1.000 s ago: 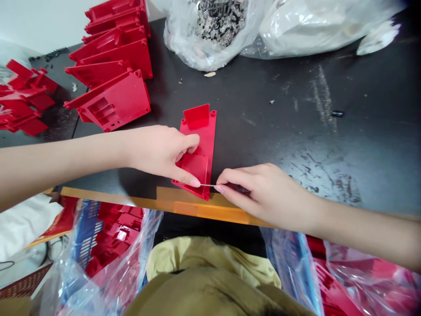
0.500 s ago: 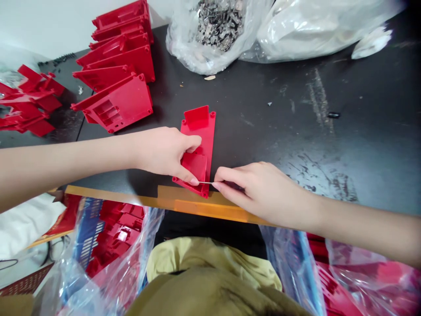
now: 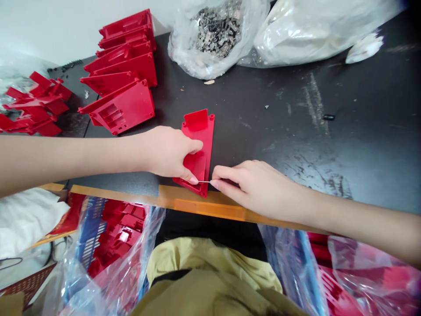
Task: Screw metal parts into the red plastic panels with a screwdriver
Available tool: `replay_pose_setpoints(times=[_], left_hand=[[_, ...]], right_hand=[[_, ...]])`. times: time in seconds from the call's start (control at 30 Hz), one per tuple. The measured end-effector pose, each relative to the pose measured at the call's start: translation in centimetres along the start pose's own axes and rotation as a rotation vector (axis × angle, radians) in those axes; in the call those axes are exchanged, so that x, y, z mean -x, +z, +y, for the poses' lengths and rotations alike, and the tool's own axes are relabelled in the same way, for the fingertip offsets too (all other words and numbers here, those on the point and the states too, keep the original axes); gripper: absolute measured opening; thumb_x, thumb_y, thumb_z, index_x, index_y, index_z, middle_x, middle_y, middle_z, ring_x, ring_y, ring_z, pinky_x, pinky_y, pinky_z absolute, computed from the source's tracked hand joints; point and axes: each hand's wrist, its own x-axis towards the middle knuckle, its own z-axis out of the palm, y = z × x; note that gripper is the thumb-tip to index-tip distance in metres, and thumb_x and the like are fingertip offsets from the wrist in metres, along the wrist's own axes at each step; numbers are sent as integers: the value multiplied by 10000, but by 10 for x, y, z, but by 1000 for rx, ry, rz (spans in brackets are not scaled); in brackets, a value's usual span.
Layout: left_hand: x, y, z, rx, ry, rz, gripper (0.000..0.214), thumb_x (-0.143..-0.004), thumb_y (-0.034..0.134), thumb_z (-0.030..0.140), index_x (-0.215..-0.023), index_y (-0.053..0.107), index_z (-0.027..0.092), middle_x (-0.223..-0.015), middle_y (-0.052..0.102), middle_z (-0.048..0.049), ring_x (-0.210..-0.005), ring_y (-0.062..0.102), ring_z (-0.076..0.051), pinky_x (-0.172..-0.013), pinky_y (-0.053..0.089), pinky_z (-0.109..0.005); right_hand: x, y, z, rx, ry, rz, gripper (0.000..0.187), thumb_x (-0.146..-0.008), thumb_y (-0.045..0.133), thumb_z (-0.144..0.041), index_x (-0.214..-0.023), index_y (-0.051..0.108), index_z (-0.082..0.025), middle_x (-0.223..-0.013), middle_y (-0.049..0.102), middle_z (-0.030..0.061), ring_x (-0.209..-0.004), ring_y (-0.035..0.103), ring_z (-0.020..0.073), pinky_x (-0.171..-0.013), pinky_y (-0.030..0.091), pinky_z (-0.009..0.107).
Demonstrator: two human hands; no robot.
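Observation:
A flat red plastic plate point(image 3: 203, 131) with a raised tab at its far end lies on the dark table near the front edge. My left hand point(image 3: 167, 151) grips its near end, thumb on top and forefinger curled over a small hinged red flap point(image 3: 196, 166). My right hand point(image 3: 253, 186) pinches a thin metal pin point(image 3: 204, 181), whose tip meets the plate's near right corner beside my left forefinger.
Stacked red plates point(image 3: 123, 70) stand at the back left, with more red parts point(image 3: 33, 105) further left. A clear bag of small metal pieces point(image 3: 217, 30) and a white bag point(image 3: 315, 30) lie at the back. Plastic-lined bins of red parts point(image 3: 112, 237) sit below the table's orange-taped edge point(image 3: 204, 206).
My right hand has slid slightly left, pushing the pin further into the plate's corner. The view has shifted a little; my left hand keeps its hold.

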Motion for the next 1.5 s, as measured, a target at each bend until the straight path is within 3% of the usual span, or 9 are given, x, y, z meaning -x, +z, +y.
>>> replay_pose_setpoints(times=[0.13,0.23,0.33,0.4,0.53,0.7,0.9,1.27,1.5], left_hand=[[-8,-2,-6,24,-14,20,456,-796,577,659,-853,605,207,-809,696,-37,-679,587,-189,-626,294,-278],[-13,-8,-15,90,-35,-32,533,-733,602,731,-786,616,200,-761,689,-27,-680,584,-180,-633,316,-270],[-9,-17,-24,179,-93,-88,538,-718,608,732,-843,661,211,-806,702,-24,-719,597,-176,-674,355,-268],[-3,-22,-28,224,-105,-39,528,-743,597,700,-942,674,217,-864,703,-24,-752,604,-171,-708,374,-270],[9,-19,-25,289,-26,62,574,-741,587,702,-1037,638,212,-957,686,-34,-809,609,-178,-713,393,-263],[10,1,-13,241,55,52,617,-766,583,693,-1122,569,189,-1084,654,-60,-818,594,-181,-697,384,-266],[2,14,-14,209,95,117,605,-700,694,683,-1030,546,197,-1029,640,-26,-852,587,-187,-681,358,-258],[-6,11,-10,243,-5,55,615,-630,719,686,-950,530,196,-975,649,-30,-771,583,-170,-615,342,-242],[-3,6,1,102,-41,43,580,-676,711,661,-980,546,196,-1038,653,-45,-758,591,-183,-581,289,-267]], right_hand=[[-8,-5,3,-68,65,22,257,-990,407,-331,-844,592,-228,-569,450,-39,-498,348,113,-550,214,257],[-10,-9,8,-200,61,-4,263,-980,438,-333,-832,626,-225,-550,438,-48,-491,350,98,-550,232,254],[-8,-11,14,-340,49,25,267,-982,434,-337,-846,626,-212,-538,442,-59,-484,367,87,-550,254,241],[-5,-11,17,-387,8,36,276,-983,426,-347,-839,614,-205,-534,442,-63,-479,370,82,-547,260,237],[1,-11,15,-268,-54,15,308,-989,421,-378,-794,589,-208,-532,416,-57,-483,351,89,-536,213,253],[2,-7,4,-99,-27,4,259,-989,444,-351,-841,617,-228,-524,411,-51,-490,316,103,-556,176,267],[1,-4,-2,-6,-5,0,248,-991,447,-345,-868,638,-246,-531,430,-46,-485,232,105,-542,152,266],[0,-10,-5,-34,16,-31,274,-989,430,-349,-874,667,-275,-503,392,-47,-459,252,107,-540,165,260],[-1,-12,-5,-103,20,-68,269,-992,422,-339,-873,658,-291,-487,402,-56,-461,307,105,-556,185,261]])
